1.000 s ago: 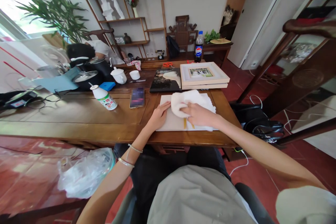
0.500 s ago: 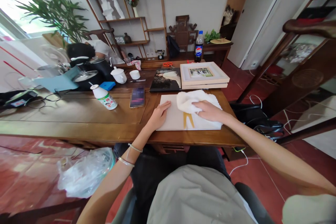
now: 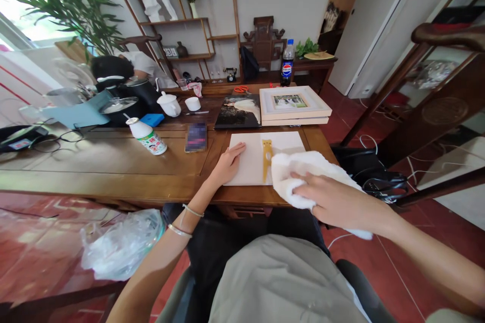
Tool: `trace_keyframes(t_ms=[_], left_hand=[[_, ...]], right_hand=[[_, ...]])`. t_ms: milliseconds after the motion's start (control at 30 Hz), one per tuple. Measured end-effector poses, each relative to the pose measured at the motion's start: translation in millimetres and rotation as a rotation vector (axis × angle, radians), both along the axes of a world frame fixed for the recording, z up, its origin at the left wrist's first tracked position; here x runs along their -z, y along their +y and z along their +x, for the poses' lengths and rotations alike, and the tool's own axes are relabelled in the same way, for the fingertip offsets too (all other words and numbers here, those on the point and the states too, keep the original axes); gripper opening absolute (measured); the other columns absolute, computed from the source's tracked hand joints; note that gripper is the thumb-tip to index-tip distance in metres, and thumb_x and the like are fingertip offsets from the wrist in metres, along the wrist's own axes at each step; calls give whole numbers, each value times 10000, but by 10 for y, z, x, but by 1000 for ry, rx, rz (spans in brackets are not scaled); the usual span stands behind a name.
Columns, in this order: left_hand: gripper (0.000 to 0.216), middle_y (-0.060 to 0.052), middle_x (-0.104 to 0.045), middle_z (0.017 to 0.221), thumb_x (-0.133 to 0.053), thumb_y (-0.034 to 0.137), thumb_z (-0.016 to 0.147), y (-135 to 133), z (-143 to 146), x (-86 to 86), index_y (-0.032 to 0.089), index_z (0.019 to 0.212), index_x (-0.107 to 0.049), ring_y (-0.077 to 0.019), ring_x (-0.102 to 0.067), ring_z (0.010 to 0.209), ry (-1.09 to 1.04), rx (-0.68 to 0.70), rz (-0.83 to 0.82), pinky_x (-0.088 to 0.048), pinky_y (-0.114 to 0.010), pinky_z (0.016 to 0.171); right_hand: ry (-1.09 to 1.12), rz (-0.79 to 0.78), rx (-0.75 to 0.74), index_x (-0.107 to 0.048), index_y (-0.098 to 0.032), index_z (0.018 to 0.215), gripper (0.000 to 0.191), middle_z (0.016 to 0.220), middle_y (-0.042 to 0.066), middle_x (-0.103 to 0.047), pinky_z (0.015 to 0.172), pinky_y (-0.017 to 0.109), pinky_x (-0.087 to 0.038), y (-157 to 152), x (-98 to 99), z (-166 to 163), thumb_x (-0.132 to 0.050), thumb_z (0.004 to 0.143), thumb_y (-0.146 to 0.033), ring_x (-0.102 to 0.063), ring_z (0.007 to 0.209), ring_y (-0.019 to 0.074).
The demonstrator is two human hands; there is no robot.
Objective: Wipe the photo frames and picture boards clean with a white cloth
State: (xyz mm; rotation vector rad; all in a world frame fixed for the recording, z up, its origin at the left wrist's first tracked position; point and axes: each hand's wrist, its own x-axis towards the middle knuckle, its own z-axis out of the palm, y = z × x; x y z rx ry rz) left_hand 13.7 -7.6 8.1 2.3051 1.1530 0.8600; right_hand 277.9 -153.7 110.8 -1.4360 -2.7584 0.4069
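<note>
A white board (image 3: pixel 250 161) lies flat on the wooden table (image 3: pixel 113 161) in front of me, with a small yellow strip-like piece (image 3: pixel 267 157) on it. My left hand (image 3: pixel 229 161) rests flat and open on the board's left edge. My right hand (image 3: pixel 333 202) grips a white cloth (image 3: pixel 303 171), lifted off the board at its near right corner, over the table edge.
Behind the board lie a dark picture (image 3: pixel 238 111) and stacked white frames (image 3: pixel 293 106). A phone (image 3: pixel 196 136), a white bottle (image 3: pixel 146 135), a teapot (image 3: pixel 168 104), a cup and pots stand to the left. A plastic bag (image 3: pixel 121 242) sits lower left; a black bag (image 3: pixel 371 171) lies right.
My right hand has pulled the white cloth off the board toward me and to the right, uncovering the yellow piece. The left hand has stayed on the board's left edge.
</note>
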Motion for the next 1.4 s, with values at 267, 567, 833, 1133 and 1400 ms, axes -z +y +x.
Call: trace_keyframes(t_ms=[267,567,833,1133,1400], left_hand=[[459,-71,-543,1400,-331,154,897,-4,-3,-17,184,1267,-602,-211,-437,1356,11,-8,2,-241,-473,1182],[466,-79,-539,1403,-325,157,896,2,0,-7,169,1273,-598,-220,-431,1360,13,-4,4,-242,-472,1183],[462,-72,-543,1400,-337,146,889,7,0,3,180,1263,-606,-220,-435,1357,-3,-4,0,-235,-471,1185],[468,-109,-531,1405,-329,133,895,9,6,12,127,1284,-588,-219,-442,1353,2,-3,13,-266,-471,1176],[459,-87,-551,1391,-352,127,887,25,-6,28,162,1270,-604,-216,-463,1337,-8,-1,29,-283,-459,1171]], right_hand=[[-19,109,114,-613,-150,1199,475,1118,137,-655,858,346,-441,779,198,243,-455,759,-67,-595,1059,286],[-32,163,45,-643,-144,1117,466,1238,156,-585,876,368,-429,690,210,199,-436,714,-34,-584,1058,281],[-70,-42,26,-664,-174,1107,468,1101,123,-674,872,359,-447,251,-62,197,-463,699,-62,-611,1035,285],[50,170,173,-625,-138,996,268,1077,143,-668,879,343,-441,1450,216,460,-435,810,-168,-602,1016,277],[56,153,131,-600,-168,908,208,972,112,-682,718,288,-412,1879,233,-298,-456,759,-148,-599,875,241]])
